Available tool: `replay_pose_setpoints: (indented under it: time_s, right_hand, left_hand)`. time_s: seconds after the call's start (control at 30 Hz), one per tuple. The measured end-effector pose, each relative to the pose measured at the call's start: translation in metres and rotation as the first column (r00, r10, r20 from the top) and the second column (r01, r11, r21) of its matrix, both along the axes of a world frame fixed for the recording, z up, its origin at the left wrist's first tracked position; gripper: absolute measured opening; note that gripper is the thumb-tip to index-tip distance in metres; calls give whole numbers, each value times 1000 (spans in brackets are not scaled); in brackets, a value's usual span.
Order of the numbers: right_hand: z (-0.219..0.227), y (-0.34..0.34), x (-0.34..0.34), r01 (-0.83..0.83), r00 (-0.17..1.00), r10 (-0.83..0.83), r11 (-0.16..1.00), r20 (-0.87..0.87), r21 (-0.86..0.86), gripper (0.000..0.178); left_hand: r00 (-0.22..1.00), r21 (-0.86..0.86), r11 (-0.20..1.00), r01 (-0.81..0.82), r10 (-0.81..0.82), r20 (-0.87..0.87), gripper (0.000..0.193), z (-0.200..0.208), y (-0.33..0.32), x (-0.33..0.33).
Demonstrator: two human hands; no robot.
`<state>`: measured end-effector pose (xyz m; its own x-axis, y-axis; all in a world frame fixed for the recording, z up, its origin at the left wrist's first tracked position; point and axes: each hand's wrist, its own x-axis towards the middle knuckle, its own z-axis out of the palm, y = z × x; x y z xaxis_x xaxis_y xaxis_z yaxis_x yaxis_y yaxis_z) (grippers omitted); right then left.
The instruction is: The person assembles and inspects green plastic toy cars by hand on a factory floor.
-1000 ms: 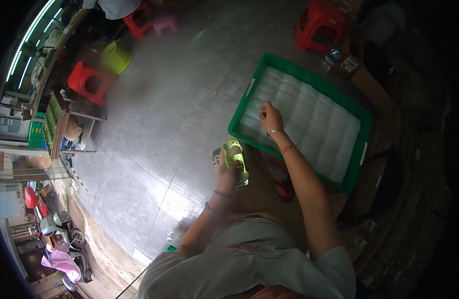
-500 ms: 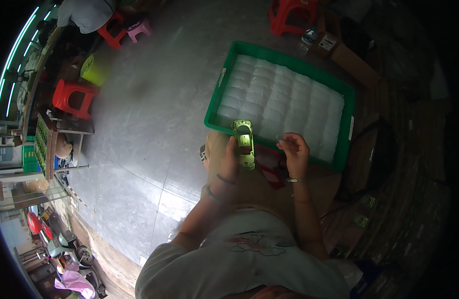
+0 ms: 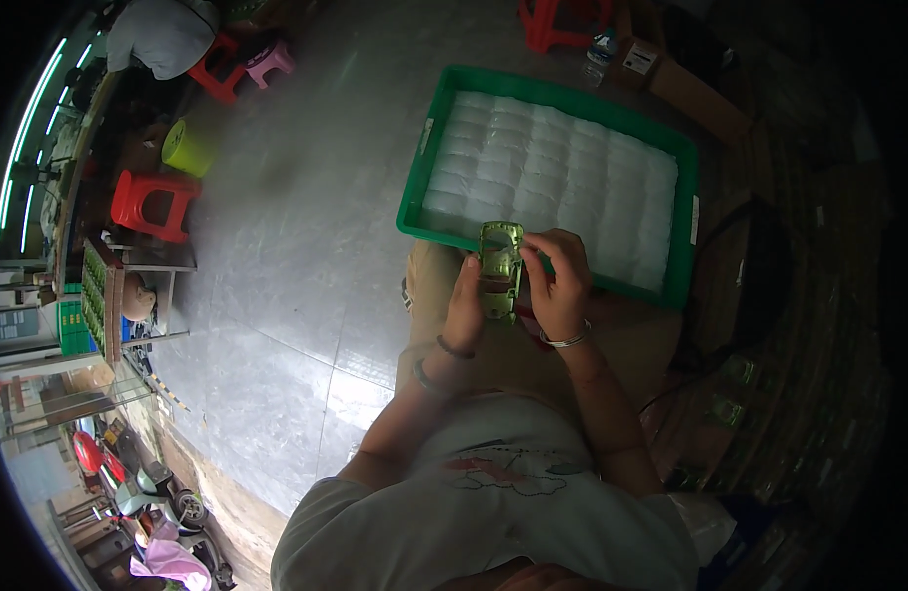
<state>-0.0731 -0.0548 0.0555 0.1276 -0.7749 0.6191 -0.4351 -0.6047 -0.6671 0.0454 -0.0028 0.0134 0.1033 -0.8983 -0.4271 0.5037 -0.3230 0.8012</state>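
- Case: a yellow-green, see-through plastic case (image 3: 497,264) is held upright lengthwise over the lap, between both hands. Its upper end lies in view across the near edge of the green tray (image 3: 415,185), closer to the tray's near-left corner than to its near-right corner.
- Left hand: the left hand (image 3: 464,310) grasps the case along its left long side, with the thumb lying along that side.
- Right hand: the right hand (image 3: 560,286) has its fingers bent, with thumb and forefinger tips at the upper right side of the case. Whether they pinch the case itself or a small part cannot be told.
- Tray contents: white soft packs (image 3: 543,167) lie in close rows, filling the tray from its left edge to its right edge.
- Beyond the far edge of the tray: a clear bottle (image 3: 599,57) stands just beside a cardboard box (image 3: 695,98), toward the far-right corner. A red stool (image 3: 562,25) stands behind the bottle.
- Floor, far left: a second red stool (image 3: 151,205), a yellow-green bin (image 3: 186,148) and a pink stool (image 3: 269,63) stand well apart from the tray's left edge. Another person (image 3: 163,37) is partly visible near the pink stool.
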Motion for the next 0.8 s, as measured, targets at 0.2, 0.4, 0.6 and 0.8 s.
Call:
replay_pose_setpoints:
  time_s: [0.2,0.4,0.6,0.8]
  right_hand:
    - [3,-3,-2,-35,988,27,998,-154,-50,17]
    - [4,-4,-3,-109,956,125,991,-265,76,16]
    - [4,-13,-1,-170,950,212,967,-231,188,17]
    - [-12,-17,1,-179,948,197,979,-249,95,14]
  left_hand:
    - [1000,-3,1000,-18,18,5,44,6,4,1]
    - [995,-57,998,1,5,98,45,11,3,-3]
    - [995,-85,996,-6,15,101,44,3,4,-2]
    - [994,-54,998,27,-21,110,43,1,4,-2]
